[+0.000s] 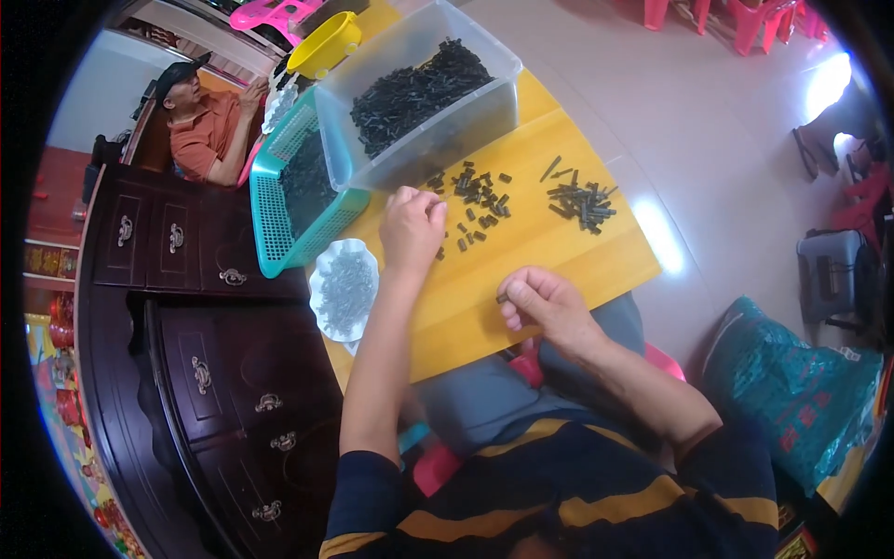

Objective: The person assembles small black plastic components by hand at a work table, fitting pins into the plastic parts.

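Note:
Over the yellow wooden table (pixel 577 265), my right hand (pixel 548 306) pinches a small dark piece (pixel 503 298) between thumb and fingers, close to the near edge. My left hand (pixel 413 231) is curled at the left side of a scatter of short black pieces (pixel 480 191), fingers drawn together; whatever may be in them is hidden. Longer, thin black sticks (pixel 585 205) lie in a small heap to the right. Beside my left forearm stands a white scalloped dish (pixel 317 281) full of small clear pieces.
A translucent bin (pixel 466 121) of black pieces stands at the table's far end, next to a teal basket (pixel 270 219) also filled with dark pieces. A dark wooden cabinet (pixel 223 373) flanks the left. Another person (pixel 205 130) sits beyond. A teal bag (pixel 792 382) rests right.

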Available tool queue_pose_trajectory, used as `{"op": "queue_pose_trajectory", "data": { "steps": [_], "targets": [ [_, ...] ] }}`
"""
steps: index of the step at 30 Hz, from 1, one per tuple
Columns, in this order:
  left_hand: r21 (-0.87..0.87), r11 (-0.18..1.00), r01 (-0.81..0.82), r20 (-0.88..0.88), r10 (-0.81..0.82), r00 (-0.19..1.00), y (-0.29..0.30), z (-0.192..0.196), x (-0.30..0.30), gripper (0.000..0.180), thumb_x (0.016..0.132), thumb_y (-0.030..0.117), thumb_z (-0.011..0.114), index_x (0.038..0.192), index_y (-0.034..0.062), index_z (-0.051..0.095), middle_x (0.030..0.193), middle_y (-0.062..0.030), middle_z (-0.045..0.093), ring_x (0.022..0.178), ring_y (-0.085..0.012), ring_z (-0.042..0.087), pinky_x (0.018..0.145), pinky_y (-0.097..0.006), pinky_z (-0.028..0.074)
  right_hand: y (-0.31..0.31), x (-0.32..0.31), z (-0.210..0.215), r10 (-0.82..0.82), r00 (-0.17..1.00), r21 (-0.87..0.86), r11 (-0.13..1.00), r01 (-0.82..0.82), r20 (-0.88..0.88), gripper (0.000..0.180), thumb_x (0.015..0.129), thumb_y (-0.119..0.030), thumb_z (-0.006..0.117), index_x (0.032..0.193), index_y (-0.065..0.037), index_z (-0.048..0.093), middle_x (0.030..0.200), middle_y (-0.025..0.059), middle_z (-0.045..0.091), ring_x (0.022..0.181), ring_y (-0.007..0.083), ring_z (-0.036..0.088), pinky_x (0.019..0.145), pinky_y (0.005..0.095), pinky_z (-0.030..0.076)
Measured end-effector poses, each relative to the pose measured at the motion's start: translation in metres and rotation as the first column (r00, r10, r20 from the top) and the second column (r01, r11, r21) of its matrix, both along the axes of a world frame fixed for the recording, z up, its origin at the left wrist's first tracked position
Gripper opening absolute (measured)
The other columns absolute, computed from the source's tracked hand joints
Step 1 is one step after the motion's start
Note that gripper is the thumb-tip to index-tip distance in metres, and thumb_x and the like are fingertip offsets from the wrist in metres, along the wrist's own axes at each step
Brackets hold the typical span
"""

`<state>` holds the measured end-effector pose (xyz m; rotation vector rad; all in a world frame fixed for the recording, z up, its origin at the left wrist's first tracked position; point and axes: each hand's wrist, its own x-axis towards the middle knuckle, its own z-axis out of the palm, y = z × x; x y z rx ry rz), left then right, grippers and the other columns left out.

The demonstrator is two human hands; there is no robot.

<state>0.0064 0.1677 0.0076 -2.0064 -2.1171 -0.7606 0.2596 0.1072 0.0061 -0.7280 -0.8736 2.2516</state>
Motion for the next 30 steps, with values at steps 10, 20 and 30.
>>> {"op": "queue_pose_trajectory", "data": {
  "steps": [10,20,30],
  "targets": [
    [-0.015,1.0,0.016,-0.089,-0.017,0.996,0.016,-0.011,0.002,0.009,0.083,0.017,0.076,0.081,0.0077,0.074,0.088,-0.0092,0.067,0.088,-0.0317,0.064,0.079,-0.045,0.052,0.0,0.0,-0.001,0.009,0.999,-0.021,1.0,-0.01,-0.051,0.019,0.106,-0.022,0.061,0.11,-0.005,0.064,0.09,0.0006,0.066,0.079,0.0074,0.059,0.076,0.0226,0.052],
    [0.053,0.998,0.027,0.064,-0.031,0.997,-0.006,0.012,0.006,0.006,0.084,0.009,0.07,0.082,0.0055,0.066,0.083,-0.0115,0.066,0.081,-0.0327,0.064,0.073,-0.045,0.053,-0.001,0.0,0.002,0.036,0.999,-0.018,0.999,-0.036,-0.039,0.017,0.106,-0.021,0.061,0.11,-0.005,0.063,0.091,0.0008,0.066,0.079,0.0073,0.06,0.075,0.0223,0.052],
    [-0.054,0.998,-0.021,0.769,0.055,0.637,-0.127,0.018,0.049,0.005,0.093,-0.004,0.067,0.092,0.0,0.065,0.081,0.0033,0.065,0.069,-0.0003,0.057,0.06,-0.017,0.045,-0.005,-0.004,-0.001,0.05,0.996,0.05,0.997,-0.054,0.077,0.015,0.104,-0.022,0.063,0.111,-0.008,0.064,0.097,-0.0001,0.067,0.082,0.0067,0.061,0.076,0.023,0.053]
  ]
}}
